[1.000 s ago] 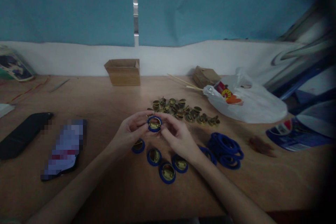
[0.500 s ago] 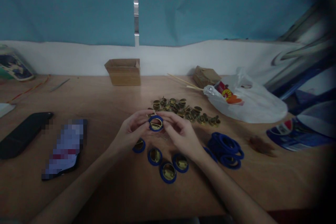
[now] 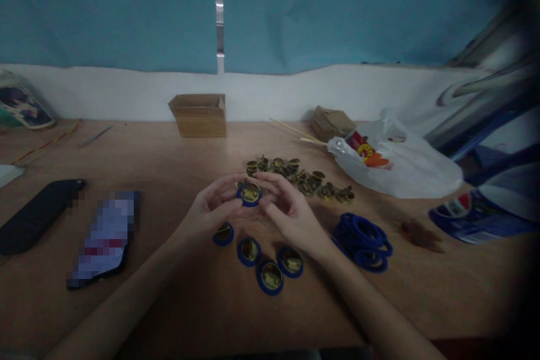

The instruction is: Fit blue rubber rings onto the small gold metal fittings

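Between both hands is a round brass-coloured piece with a blue ring around it (image 3: pixel 250 194), its pin side facing up. My left hand (image 3: pixel 215 202) grips its left edge with thumb and fingers. From the right, my right hand (image 3: pixel 289 208) pinches the same piece. Several brass pieces (image 3: pixel 318 183) lie just behind my hands, partly covered by the fingers. Nearer me, several blue-rimmed pieces (image 3: pixel 270 277) rest on the table. Right of my right forearm sits a pile of blue rings (image 3: pixel 365 239).
Two phones (image 3: pixel 37 216) lie at left. An open cardboard box (image 3: pixel 202 118) stands at the back. A white plastic bag (image 3: pixel 422 163), a crumpled brown packet (image 3: pixel 332 122) and a blue cup (image 3: pixel 476 214) are on the right of the wooden table (image 3: pixel 160 163).
The held piece has tilted, so its back now shows more fully. My right thumb and fingers have shifted slightly around it. The other pieces lie where they were.
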Tool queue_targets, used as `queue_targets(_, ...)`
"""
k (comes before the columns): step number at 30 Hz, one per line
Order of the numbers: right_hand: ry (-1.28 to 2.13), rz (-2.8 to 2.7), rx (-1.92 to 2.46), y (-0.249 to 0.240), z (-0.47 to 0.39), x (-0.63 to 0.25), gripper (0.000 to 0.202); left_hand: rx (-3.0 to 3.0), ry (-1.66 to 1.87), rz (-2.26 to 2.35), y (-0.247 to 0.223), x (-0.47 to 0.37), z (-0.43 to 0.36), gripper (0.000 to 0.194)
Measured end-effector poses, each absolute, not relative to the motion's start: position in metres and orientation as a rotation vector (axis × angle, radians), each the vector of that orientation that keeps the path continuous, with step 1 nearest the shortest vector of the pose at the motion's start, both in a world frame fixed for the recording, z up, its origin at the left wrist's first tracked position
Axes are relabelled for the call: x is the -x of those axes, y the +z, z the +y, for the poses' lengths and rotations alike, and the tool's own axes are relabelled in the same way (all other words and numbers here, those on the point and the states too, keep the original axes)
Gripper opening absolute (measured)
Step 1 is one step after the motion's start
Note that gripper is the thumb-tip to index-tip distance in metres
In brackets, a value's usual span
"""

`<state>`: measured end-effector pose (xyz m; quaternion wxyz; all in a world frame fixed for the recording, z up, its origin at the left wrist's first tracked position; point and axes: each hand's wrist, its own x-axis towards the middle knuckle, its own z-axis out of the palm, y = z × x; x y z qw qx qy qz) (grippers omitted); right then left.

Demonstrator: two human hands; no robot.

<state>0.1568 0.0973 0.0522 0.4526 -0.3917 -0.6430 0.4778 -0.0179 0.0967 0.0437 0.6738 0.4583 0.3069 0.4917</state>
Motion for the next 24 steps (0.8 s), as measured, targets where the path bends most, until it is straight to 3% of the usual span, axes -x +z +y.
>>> queue_targets(12,1.204,-1.636,0.966,0.047,0.099,-0.159,0.039,-1.126,1.086,0.676,0.033,0.02,0.102,0.048)
queue_targets(24,1.067,-1.675,1.011,0.053,0.1,-0.16,0.023,-1.228,1.11,0.842,0.041,0.02,0.099,0.031)
